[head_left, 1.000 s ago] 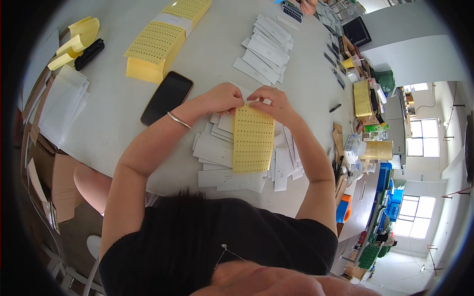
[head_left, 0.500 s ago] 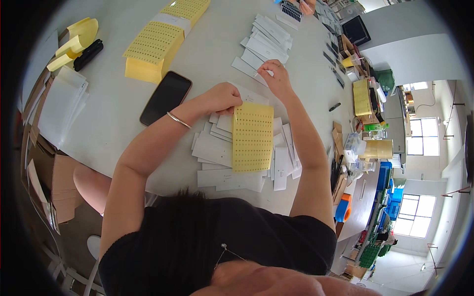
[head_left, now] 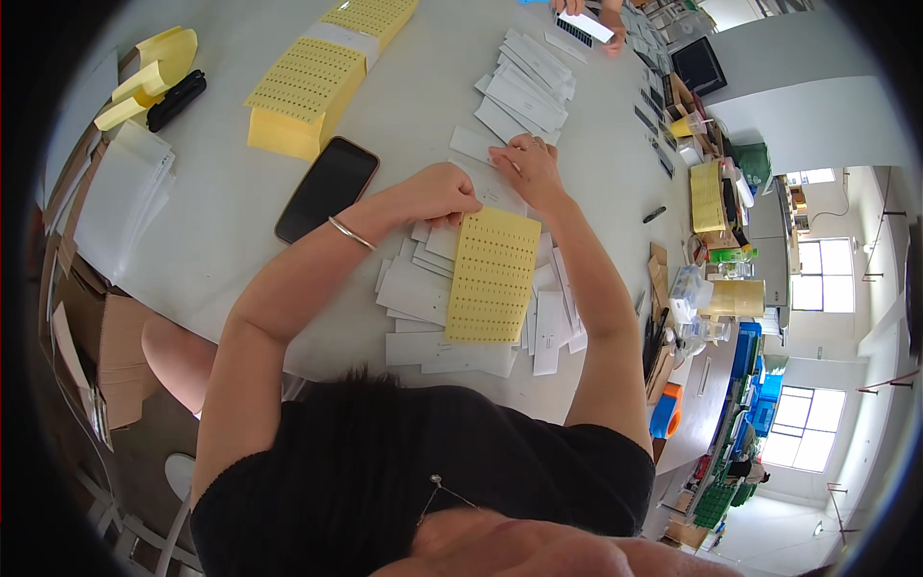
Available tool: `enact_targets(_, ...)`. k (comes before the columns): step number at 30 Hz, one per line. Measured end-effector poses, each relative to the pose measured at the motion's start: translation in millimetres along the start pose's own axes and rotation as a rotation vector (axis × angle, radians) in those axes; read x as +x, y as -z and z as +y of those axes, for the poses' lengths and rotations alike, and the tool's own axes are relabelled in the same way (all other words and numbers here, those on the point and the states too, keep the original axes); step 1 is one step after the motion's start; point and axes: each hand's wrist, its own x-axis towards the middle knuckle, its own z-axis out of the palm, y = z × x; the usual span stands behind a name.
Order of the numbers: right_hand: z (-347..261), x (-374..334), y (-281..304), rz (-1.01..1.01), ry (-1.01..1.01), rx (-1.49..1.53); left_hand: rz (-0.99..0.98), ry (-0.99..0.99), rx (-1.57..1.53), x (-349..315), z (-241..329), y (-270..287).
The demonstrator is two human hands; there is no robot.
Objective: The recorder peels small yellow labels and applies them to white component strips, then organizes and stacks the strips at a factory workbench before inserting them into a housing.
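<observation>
My left hand (head_left: 442, 194) pinches the upper left corner of a yellow sheet of small labels (head_left: 492, 279), which lies over a loose pile of flat white pieces (head_left: 413, 288), perhaps folded cartons. Just beyond, my right hand (head_left: 529, 168) rests with its fingers apart on another flat white piece (head_left: 471, 144). Whether a tiny label sticks to a fingertip is too small to make out. Further off lies an overlapping row of similar white pieces (head_left: 524, 91).
A banded stack of yellow label sheets (head_left: 308, 82) stands far left, with a dark phone (head_left: 327, 190) nearer me. White sheets (head_left: 120, 197) and a black stapler-like object (head_left: 176, 101) lie at the left edge. Another person's hands (head_left: 611, 24) work at the far end. Boxes and bottles line the right.
My right hand has gone from a pinch to spread fingers on the white piece, moving slightly back. The yellow sheet has tilted a little. The other person's hands now hold a white piece.
</observation>
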Motion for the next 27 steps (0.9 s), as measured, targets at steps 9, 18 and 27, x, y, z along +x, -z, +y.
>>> enact_targets(9,-34.2,-25.1,40.2,-0.25,-0.162,0.632,-0.003,0.038,-0.076,1.7,-1.6,0.7)
enact_targets(18,-65.2,-38.7,49.0,0.023,0.233,0.183,-0.026,0.036,-0.119,2.2,-0.8,0.3)
enact_targets(27,-44.6,-22.2,35.4,0.066,0.005,0.459,0.022,0.069,-0.191,6.2,-4.8,0.4)
